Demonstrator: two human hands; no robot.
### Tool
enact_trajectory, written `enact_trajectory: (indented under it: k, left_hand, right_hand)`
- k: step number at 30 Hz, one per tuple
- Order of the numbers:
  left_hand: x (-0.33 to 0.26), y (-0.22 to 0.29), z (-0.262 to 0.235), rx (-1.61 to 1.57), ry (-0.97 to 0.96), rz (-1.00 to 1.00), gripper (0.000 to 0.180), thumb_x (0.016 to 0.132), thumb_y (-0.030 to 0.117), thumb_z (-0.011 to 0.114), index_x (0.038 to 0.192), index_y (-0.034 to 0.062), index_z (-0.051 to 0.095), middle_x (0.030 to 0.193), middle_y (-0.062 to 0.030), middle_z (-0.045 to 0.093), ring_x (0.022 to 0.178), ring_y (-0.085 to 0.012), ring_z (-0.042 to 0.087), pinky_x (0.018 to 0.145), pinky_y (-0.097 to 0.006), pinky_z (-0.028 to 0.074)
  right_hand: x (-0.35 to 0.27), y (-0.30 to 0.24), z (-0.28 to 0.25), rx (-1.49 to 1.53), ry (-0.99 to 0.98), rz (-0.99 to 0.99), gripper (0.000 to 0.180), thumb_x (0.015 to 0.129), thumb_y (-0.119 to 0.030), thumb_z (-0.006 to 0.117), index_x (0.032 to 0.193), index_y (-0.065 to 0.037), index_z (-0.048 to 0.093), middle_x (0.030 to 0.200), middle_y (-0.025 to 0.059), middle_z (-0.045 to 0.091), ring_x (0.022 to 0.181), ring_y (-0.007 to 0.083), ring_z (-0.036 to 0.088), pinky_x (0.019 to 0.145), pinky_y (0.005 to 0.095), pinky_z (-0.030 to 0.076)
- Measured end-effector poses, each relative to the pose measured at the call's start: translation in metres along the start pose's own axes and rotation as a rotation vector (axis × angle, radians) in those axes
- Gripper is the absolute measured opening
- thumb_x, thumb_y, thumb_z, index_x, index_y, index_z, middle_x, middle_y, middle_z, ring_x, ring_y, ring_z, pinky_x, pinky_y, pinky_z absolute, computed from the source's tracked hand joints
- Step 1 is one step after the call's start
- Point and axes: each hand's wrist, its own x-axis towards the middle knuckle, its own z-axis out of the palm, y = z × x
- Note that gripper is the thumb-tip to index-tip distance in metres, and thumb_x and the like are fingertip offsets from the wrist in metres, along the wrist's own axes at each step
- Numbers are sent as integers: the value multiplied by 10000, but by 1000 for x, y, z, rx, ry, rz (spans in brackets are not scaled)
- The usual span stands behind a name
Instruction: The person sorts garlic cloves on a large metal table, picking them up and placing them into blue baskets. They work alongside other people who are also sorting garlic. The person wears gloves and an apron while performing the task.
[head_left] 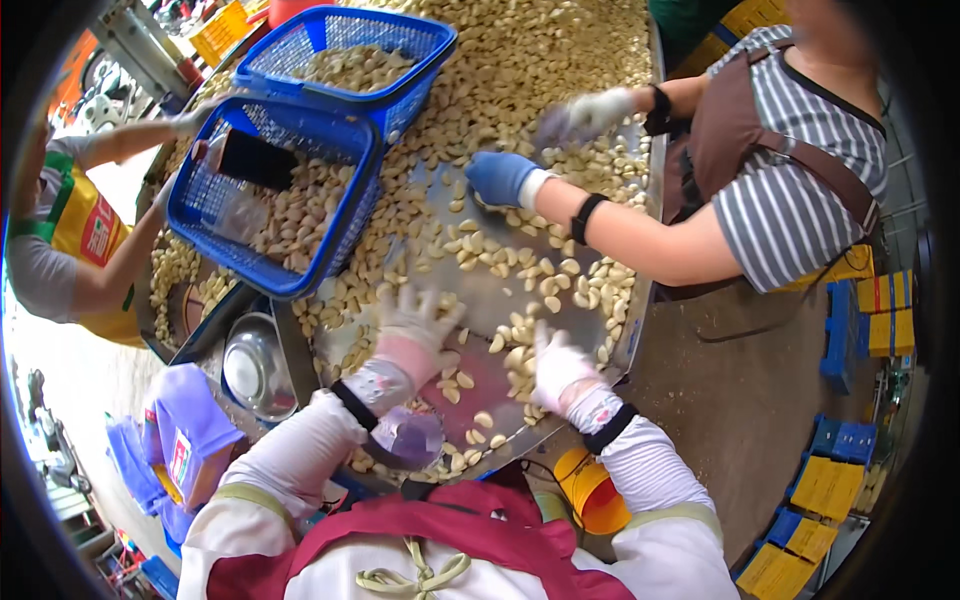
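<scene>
Pale peeled garlic cloves (520,262) lie scattered and heaped over a metal table (475,345). My left hand (415,335), in a white glove, rests palm down among the cloves with its fingers spread. Nothing shows in its grasp. My right hand (562,372), also white-gloved, is turned on its side against a small pile of cloves (519,365). One finger stretches forward; the others are partly hidden, and I see no clove held. Below my left wrist, at the near edge, sits a translucent purple container (412,436) with a few loose cloves beside it.
Two blue plastic baskets (372,165) holding cloves stand at the left; a dark phone-like object (257,160) lies in the nearer one. A metal bowl (258,365) sits by the left edge. Co-workers flank the table, one in a blue glove (500,180). A yellow bucket (592,490) is below.
</scene>
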Motion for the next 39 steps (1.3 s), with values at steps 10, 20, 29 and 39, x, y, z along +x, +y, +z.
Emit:
enact_trajectory:
  k: [10,20,29,39]
  left_hand:
    - [-126,-39,56,-223,-507,-106,711,825,484,739,1394,125,508,1236,-181,645,1087,-383,666,901,-483,542]
    - [-18,-99,35,-282,206,-383,704,812,341,751,1436,145,489,1331,-225,559,1021,-402,670,838,-484,565]
    - [-62,-105,17,-525,24,-516,977,724,348,833,1529,86,346,1249,-277,584,1067,-427,638,889,-474,556]
    - [-41,-93,28,-382,317,-356,855,753,333,811,1468,89,410,1334,-250,510,1185,-407,569,908,-491,539]
  right_hand:
    - [-4,-135,-3,427,-235,-799,653,836,-266,710,1406,-37,490,1225,268,614,1099,434,637,946,479,527]
    - [180,-149,-126,156,485,-328,1106,749,-539,761,1610,-101,224,1667,212,173,1544,404,106,1229,581,153]
    - [220,-97,-236,403,446,-448,581,843,-448,696,1263,-48,666,1123,233,715,1062,410,670,928,425,541]
    - [439,-43,-282,387,497,-391,889,686,-633,808,1392,-134,601,1406,138,611,1291,299,586,1075,397,472]
